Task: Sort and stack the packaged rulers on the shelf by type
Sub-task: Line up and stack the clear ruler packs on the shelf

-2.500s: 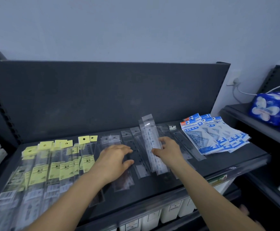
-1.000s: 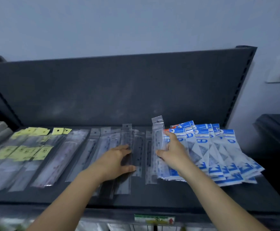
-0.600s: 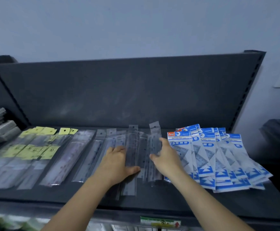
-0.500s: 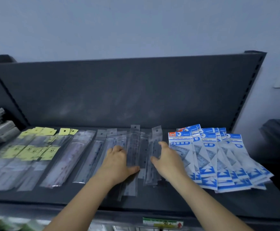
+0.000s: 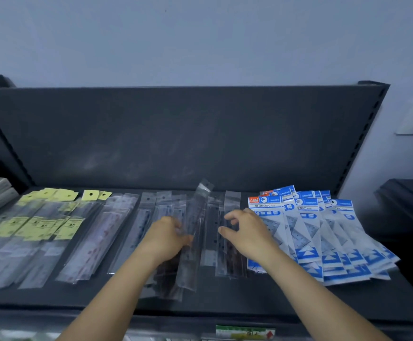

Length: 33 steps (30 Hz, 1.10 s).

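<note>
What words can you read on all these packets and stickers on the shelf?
"GEOMETRIC": on the front blue packet.
"ETRIC": the end of the same word, half covered, on the second blue packet.
Too blurred to read: the red logo on the front packet.
Too small to read: the print on the yellow labels at the left.
Too blurred to read: the shelf-edge tag.

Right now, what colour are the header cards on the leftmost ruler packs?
Yellow: the header cards show best in the head view.
</note>
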### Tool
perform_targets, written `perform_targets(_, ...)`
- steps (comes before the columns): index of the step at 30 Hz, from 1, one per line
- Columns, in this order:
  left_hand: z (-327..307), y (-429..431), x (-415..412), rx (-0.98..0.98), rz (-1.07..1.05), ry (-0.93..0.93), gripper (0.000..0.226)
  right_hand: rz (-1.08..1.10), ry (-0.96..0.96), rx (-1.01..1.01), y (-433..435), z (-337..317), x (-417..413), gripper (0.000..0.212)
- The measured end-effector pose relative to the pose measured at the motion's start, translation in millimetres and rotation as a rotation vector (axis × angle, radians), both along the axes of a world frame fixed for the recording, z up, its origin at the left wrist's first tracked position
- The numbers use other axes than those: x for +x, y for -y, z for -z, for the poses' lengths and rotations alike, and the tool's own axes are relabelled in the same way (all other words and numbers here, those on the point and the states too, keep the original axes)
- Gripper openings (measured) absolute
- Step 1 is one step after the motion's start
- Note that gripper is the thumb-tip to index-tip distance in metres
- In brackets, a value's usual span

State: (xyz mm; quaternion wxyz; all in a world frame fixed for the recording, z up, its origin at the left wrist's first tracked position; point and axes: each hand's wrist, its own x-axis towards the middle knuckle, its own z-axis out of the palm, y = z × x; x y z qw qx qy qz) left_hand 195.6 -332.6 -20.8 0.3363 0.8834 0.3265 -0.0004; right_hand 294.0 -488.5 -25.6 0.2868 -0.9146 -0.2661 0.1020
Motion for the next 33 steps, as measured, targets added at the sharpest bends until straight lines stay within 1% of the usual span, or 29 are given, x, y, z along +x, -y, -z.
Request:
perform_targets(1, 1, -3, -1, -0.019, -0.025, 0.049, 0.011, -0.008, -0.016, 0.037, -2, 0, 0, 0.039)
perform_targets(2, 2, -7, -2, -0.052, -0.046, 0.093, 0.010, -0.016, -0.036, 0.078, -3, 0, -1, 0.038)
perform_targets(4, 3, -13, -5, -0.141, -0.076, 0.143, 0.018, -0.030, -0.076, 0.146, -8, -1, -2, 0.037)
perform_targets(5, 2, -16, -7, -0.150, -0.086, 0.155, 0.019, -0.033, -0.093, 0.171, -10, 0, -2, 0.038)
perform_targets(7, 0, -20, -9, -0.106, -0.097, 0.210, 0.017, -0.024, -0.147, 0.232, -14, 0, -2, 0.042)
perform_targets(10, -8, -15, -12, -0.105, -0.091, 0.358, 0.013, 0.022, -0.342, 0.416, -19, -2, -3, 0.052)
perform_targets(12, -15, -6, -12, -0.195, -0.028, 0.437, 0.012, 0.041, -0.516, 0.581, -22, -8, -6, 0.045)
perform_targets(14, -20, 2, -13, -0.290, 0.074, 0.427, 0.009, 0.042, -0.621, 0.737, -24, -15, -7, 0.030)
perform_targets(15, -21, 3, -13, -0.298, 0.128, 0.399, 0.008, 0.041, -0.644, 0.799, -23, -18, -7, 0.023)
perform_targets(16, -20, 0, -12, -0.271, 0.174, 0.350, 0.009, 0.047, -0.655, 0.849, -23, -20, -6, 0.019)
perform_targets(17, -19, -3, -12, -0.229, 0.208, 0.288, 0.015, 0.062, -0.651, 0.874, -21, -22, -4, 0.016)
perform_targets(19, -18, -12, -14, -0.112, 0.224, 0.123, 0.038, 0.106, -0.602, 0.832, -16, -25, 2, 0.018)
perform_targets(21, -15, -15, -15, 0.039, 0.203, -0.060, 0.061, 0.137, -0.545, 0.728, -9, -24, 9, 0.025)
perform_targets(23, -10, -12, -15, 0.116, 0.214, -0.176, 0.073, 0.144, -0.503, 0.638, -4, -21, 14, 0.034)
perform_targets(25, -6, -4, -13, 0.147, 0.213, -0.200, 0.073, 0.157, -0.479, 0.594, 0, -16, 17, 0.039)
perform_targets(29, -6, 14, -6, 0.265, 0.209, -0.249, 0.070, 0.173, -0.479, 0.572, 6, -12, 19, 0.040)
perform_targets(33, -9, 16, 0, 0.191, 0.196, -0.230, 0.064, 0.178, -0.479, 0.569, 9, -10, 19, 0.039)
